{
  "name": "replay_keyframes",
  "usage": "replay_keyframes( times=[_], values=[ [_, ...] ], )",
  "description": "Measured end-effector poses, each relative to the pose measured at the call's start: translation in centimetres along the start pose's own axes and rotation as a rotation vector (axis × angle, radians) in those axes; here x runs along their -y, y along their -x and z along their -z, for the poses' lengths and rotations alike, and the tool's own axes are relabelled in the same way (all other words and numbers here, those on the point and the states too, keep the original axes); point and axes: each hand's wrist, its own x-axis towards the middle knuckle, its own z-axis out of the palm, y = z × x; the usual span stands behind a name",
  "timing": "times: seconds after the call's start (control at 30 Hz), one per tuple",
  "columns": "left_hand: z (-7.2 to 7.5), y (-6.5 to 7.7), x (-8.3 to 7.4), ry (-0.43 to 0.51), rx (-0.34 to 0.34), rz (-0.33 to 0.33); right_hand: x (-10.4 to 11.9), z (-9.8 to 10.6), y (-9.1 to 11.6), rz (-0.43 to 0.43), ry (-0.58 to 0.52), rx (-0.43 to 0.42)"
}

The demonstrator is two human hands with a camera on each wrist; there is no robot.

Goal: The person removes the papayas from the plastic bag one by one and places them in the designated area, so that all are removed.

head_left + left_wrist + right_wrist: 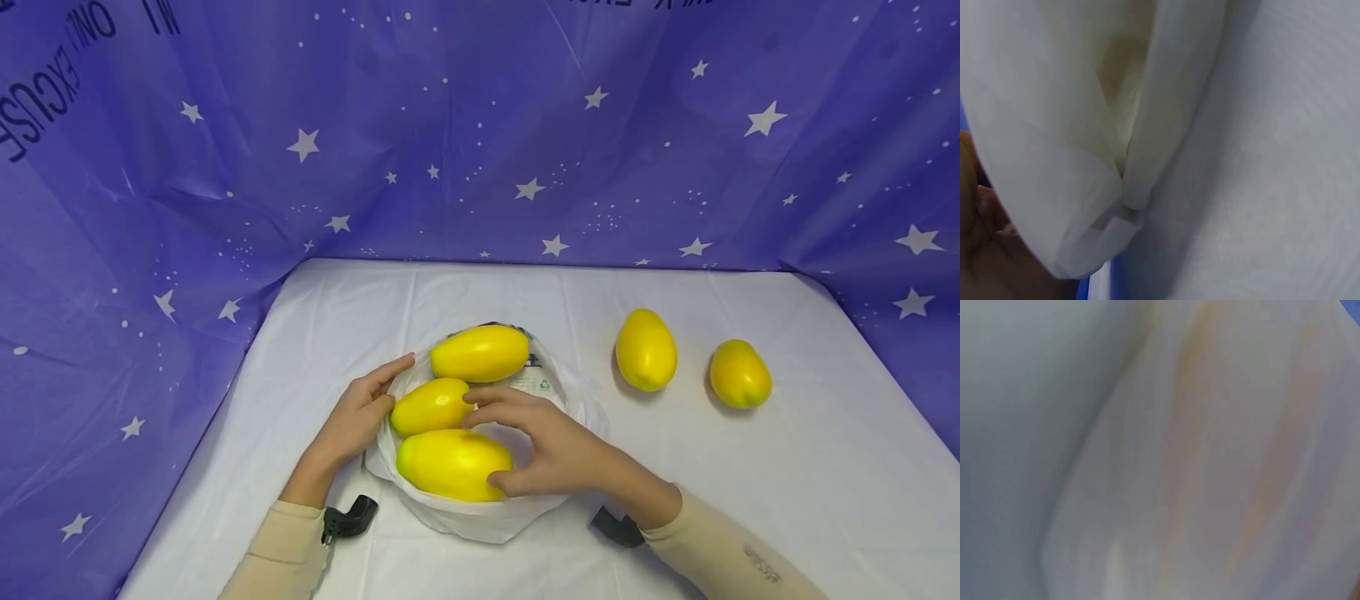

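A white plastic bag [480,521] lies with its mouth spread wide. Three yellow papayas are in it: one at the back [480,354], a smaller one in the middle [432,407] and a greenish-ended one at the front [450,462]. My left hand [358,418] holds the bag's left rim, part of it hidden behind the plastic in the left wrist view. Reaching in from the right, my right hand [551,446] spans the front papaya's right end, thumb on its near side. Its fingertips also meet the middle papaya. White plastic fills the right wrist view.
Two more yellow fruits, a longer one [647,350] and a rounder one [740,375], stand on the white tablecloth [825,475] right of the bag. A purple star-printed sheet [480,150] rises behind the table and along both sides.
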Motion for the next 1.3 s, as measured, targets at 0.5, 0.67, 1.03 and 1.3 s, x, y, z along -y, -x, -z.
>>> replay_keyframes(
  times=[0.5,0.67,1.03,1.3],
  values=[
    [0.1,0.0,-0.1,-0.015,0.001,0.016,-0.2,-2.3,0.0,0.010,0.011,0.061],
    [0.0,-0.1,-0.1,-0.025,0.000,0.018,-0.1,-2.6,0.0,-0.013,0.026,0.082],
    [0.0,0.0,-0.2,-0.022,-0.003,0.017,0.1,-2.6,0.1,-0.036,0.058,0.079],
    [0.0,0.0,-0.3,-0.013,-0.001,0.026,0.0,-2.4,0.5,-0.025,0.060,0.051]
  ],
)
